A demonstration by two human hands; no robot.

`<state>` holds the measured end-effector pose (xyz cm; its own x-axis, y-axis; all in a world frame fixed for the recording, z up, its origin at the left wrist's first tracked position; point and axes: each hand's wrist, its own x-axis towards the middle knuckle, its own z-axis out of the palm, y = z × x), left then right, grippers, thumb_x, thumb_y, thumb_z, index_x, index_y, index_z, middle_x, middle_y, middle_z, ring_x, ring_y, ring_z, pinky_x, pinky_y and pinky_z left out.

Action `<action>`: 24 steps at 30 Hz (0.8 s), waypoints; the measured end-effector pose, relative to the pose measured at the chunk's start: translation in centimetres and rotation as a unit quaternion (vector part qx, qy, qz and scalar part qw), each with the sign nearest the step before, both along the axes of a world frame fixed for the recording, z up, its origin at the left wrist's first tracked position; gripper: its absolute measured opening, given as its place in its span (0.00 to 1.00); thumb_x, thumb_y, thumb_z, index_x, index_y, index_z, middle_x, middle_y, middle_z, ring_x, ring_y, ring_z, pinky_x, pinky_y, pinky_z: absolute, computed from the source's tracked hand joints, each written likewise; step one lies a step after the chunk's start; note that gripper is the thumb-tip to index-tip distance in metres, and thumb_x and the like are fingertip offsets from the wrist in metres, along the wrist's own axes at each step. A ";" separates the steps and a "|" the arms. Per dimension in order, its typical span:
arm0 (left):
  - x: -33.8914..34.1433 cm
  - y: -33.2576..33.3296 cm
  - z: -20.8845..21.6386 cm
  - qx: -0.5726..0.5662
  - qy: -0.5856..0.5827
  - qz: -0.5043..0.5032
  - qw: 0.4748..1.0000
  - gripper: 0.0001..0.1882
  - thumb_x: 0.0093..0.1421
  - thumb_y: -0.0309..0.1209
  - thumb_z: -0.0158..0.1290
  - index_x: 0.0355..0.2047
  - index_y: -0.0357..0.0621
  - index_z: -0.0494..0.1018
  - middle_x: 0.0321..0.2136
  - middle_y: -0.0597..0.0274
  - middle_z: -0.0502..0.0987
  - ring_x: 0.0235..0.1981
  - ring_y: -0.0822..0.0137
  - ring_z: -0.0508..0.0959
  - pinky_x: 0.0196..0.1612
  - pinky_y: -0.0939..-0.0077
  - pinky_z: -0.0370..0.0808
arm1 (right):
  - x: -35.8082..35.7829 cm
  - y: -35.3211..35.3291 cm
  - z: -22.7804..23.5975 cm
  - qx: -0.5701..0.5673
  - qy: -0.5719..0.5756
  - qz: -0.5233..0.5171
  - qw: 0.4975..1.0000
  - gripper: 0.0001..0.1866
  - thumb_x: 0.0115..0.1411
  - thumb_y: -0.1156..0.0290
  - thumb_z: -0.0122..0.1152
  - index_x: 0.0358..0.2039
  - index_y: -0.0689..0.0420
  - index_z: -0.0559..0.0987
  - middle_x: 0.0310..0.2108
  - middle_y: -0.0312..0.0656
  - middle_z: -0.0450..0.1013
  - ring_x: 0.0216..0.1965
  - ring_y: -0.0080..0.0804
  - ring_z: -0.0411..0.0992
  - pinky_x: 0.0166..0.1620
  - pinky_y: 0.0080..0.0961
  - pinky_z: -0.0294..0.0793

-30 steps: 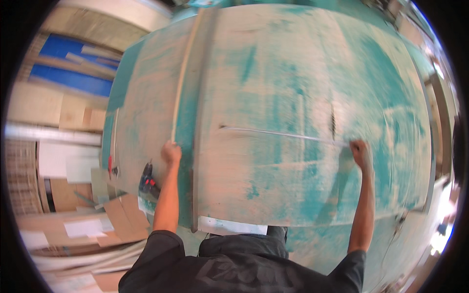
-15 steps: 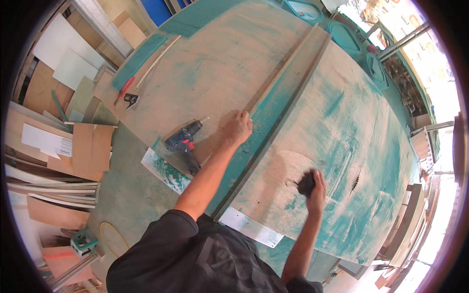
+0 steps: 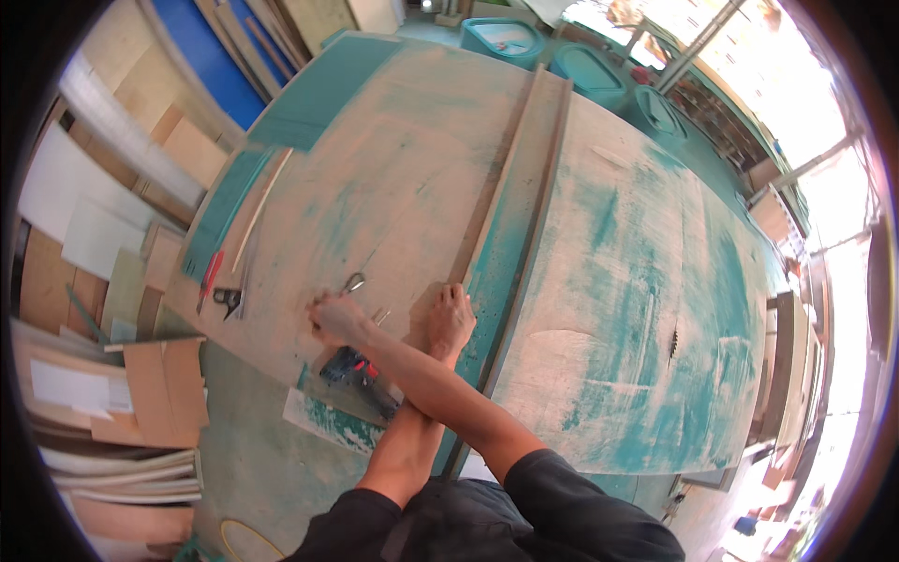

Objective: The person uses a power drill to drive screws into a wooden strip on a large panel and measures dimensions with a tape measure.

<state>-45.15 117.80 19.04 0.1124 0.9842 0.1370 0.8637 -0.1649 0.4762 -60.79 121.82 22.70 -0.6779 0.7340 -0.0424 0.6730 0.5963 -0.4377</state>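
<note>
My left hand [image 3: 451,323] is closed over the near part of a thin wooden strip [image 3: 492,211], fingers bent across it. That strip runs along the left side of a long teal-stained channel [image 3: 513,244]. My right forearm crosses over the left one. My right hand [image 3: 339,320] is curled and slightly blurred above the left part of the board [image 3: 412,150]; whatever it grips is hidden. A small metal loop [image 3: 354,282] shows just beyond its knuckles. Below it, partly covered by my forearm, lies a dark cordless drill [image 3: 348,367] with red parts.
A red-handled tool [image 3: 211,278], a black square head [image 3: 227,300] and a thin light stick [image 3: 262,206] lie at the board's left. A dark jagged mark or piece [image 3: 673,344] shows on the right panel [image 3: 609,375]. Teal tubs [image 3: 504,39] stand beyond; sheet offcuts [image 3: 164,384] lean left.
My right hand has swung from the right panel across my left arm to beside the drill. The dark object it held no longer shows. My left hand stays on the strip; the view has turned.
</note>
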 end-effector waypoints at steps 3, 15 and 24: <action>1.3 -0.4 1.4 -0.020 -0.004 -0.010 1.000 0.12 0.68 0.37 0.50 0.41 0.41 0.67 0.37 0.50 0.75 0.41 0.49 0.78 0.37 0.54 0.80 | 1.1 0.6 -2.2 0.015 0.063 0.081 0.995 0.23 0.55 0.53 0.63 0.47 0.53 0.77 0.46 0.42 0.75 0.55 0.44 0.70 0.49 0.44 0.74; 0.9 -0.7 -0.2 -0.003 0.037 0.006 0.999 0.11 0.70 0.36 0.47 0.42 0.41 0.67 0.38 0.52 0.74 0.39 0.53 0.79 0.35 0.62 0.81 | 4.1 -10.1 3.3 -0.244 -0.217 -0.085 0.941 0.73 0.47 0.43 0.76 0.72 0.66 0.33 0.20 0.49 0.77 0.23 0.41 0.79 0.29 0.33 0.79; 0.9 -1.0 0.1 0.015 0.019 0.011 1.000 0.11 0.68 0.36 0.50 0.41 0.41 0.69 0.37 0.54 0.75 0.41 0.54 0.79 0.39 0.62 0.81 | 4.1 -11.1 1.6 -0.203 -0.101 -0.123 0.966 0.66 0.49 0.72 0.71 0.75 0.42 0.29 0.42 0.66 0.73 0.38 0.55 0.78 0.36 0.39 0.80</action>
<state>-44.27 116.79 19.17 0.0972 0.9820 0.1620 0.8844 -0.1599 0.4384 -56.69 110.72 24.25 -0.4328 0.7669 -0.4738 0.8689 0.2149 -0.4459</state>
